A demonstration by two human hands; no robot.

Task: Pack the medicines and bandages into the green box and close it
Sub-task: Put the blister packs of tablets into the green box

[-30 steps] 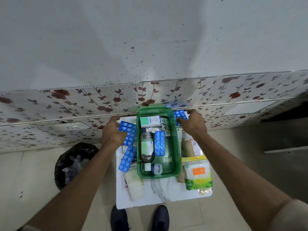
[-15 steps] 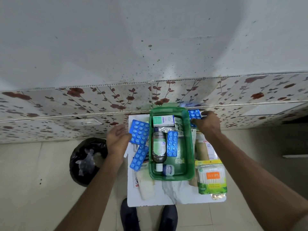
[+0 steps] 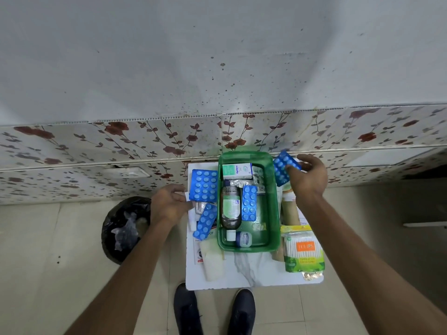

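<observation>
Sitting open in the middle of the small white desk [image 3: 251, 279], the green box [image 3: 272, 213] already holds a brown bottle [image 3: 231, 206], a carton [image 3: 236, 170], a small jar [image 3: 243, 238] and one blue blister strip [image 3: 249, 206]. Just outside its far right corner, the right hand [image 3: 308, 177] has its fingers clamped on another blue blister sheet [image 3: 283, 170], lifted and tilted. That pinch looks light to me; the sheet could slip and drop behind the desk. The left hand [image 3: 169, 206], fingers curled on a small white packet [image 3: 187, 198] at the desk's left edge, is just beside two more blister packs [image 3: 203, 186], which a nudge could send toward the bin bag [image 3: 125, 226] below.
</observation>
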